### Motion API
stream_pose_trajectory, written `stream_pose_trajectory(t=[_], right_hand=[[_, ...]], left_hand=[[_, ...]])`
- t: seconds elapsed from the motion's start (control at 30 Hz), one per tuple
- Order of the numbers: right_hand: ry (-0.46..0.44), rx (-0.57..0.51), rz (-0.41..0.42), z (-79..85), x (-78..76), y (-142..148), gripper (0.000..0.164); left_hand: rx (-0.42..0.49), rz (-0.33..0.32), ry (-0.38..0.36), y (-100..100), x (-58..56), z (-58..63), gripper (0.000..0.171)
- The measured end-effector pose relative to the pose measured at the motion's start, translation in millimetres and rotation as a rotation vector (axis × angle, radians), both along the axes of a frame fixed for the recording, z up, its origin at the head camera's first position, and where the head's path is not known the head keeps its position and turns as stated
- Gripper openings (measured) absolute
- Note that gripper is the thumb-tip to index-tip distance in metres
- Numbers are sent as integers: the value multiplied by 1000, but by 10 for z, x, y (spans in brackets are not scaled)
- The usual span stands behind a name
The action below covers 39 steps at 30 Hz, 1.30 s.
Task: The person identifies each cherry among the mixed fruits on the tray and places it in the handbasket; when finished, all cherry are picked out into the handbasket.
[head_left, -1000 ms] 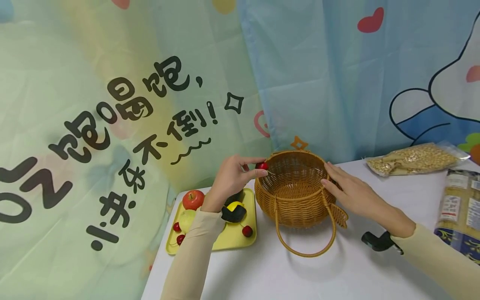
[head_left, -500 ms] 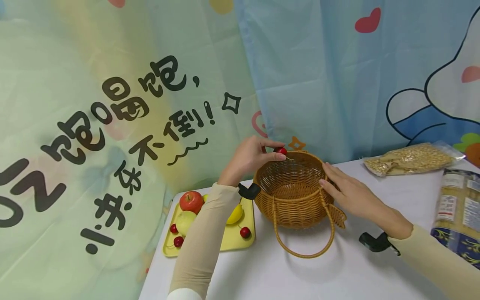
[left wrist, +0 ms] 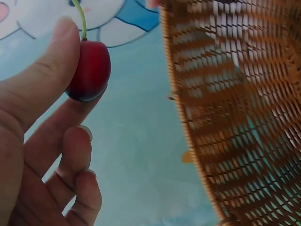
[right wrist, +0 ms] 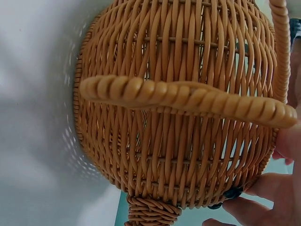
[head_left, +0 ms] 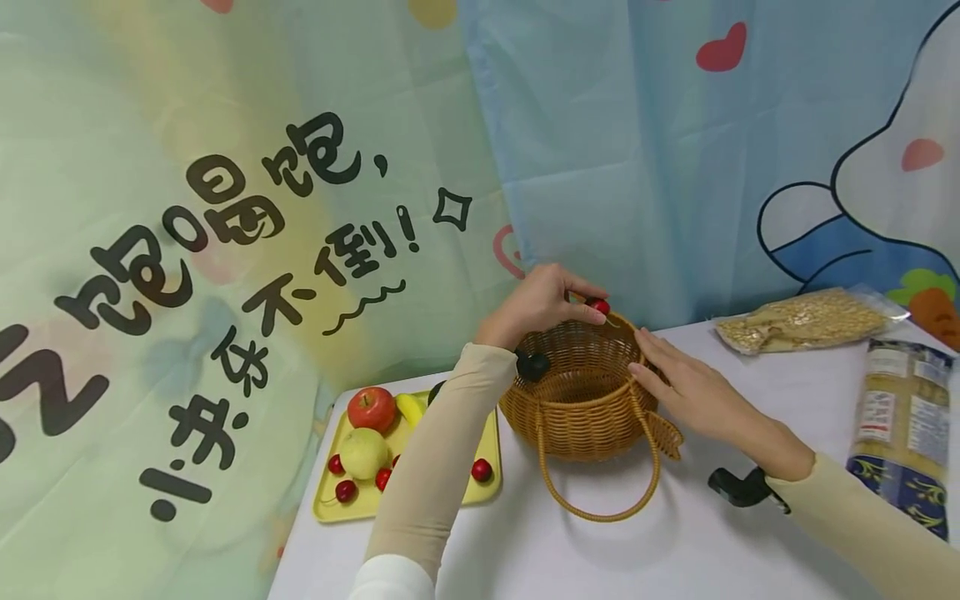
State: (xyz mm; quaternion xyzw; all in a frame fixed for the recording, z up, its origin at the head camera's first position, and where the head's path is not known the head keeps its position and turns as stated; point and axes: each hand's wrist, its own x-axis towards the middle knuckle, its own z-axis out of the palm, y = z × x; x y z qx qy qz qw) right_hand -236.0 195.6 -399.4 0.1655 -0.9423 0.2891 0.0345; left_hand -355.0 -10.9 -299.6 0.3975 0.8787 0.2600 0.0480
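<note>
With the left hand (head_left: 542,300), pinches a stemmed red cherry (left wrist: 93,69) close to the brown wicker basket (head_left: 592,429), apart from its rim. With the right hand (head_left: 697,393), rests nearly straight fingers (head_left: 663,353) against the basket's side. Has a yellow fruit tray (head_left: 367,505) beside it on the white table (head_left: 540,558).

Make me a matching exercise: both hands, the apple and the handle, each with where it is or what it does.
1. Left hand
2. Right hand
3. Apple
4. Handle

A. On the yellow tray
B. Touching the rim of the basket
C. Folded down on the basket's near side
D. Pinching a cherry

Pairs: 1-D, 2-B, 3-A, 4-C
</note>
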Motion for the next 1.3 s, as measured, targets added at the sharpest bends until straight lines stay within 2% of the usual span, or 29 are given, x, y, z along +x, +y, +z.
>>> stream_pose_trajectory(t=[0.17, 0.33, 0.53, 0.63, 0.8, 1.03, 1.3], right_hand=[[1, -2, -5, -7, -2, -6, 72], [6, -3, -8, -13, 2, -5, 71], [11, 1, -14, 0, 23, -17, 70], [22, -3, -14, 10, 27, -23, 69], [34, 4, -20, 7, 13, -18, 69], [28, 7, -16, 10, 7, -20, 70], [35, 3, -28, 15, 26, -24, 69]], left_hand=[[-42, -55, 18, 33, -87, -105, 38], [-104, -47, -10, 76, -150, -244, 40], [-311, -12, -7, 147, -210, -447, 39], [-371, -8, -41, 166, -228, -527, 40], [-361, -16, -126, 181, -253, -610, 43], [-364, -62, -123, 170, -235, -617, 41], [-380, -27, -160, 171, -215, -633, 41]])
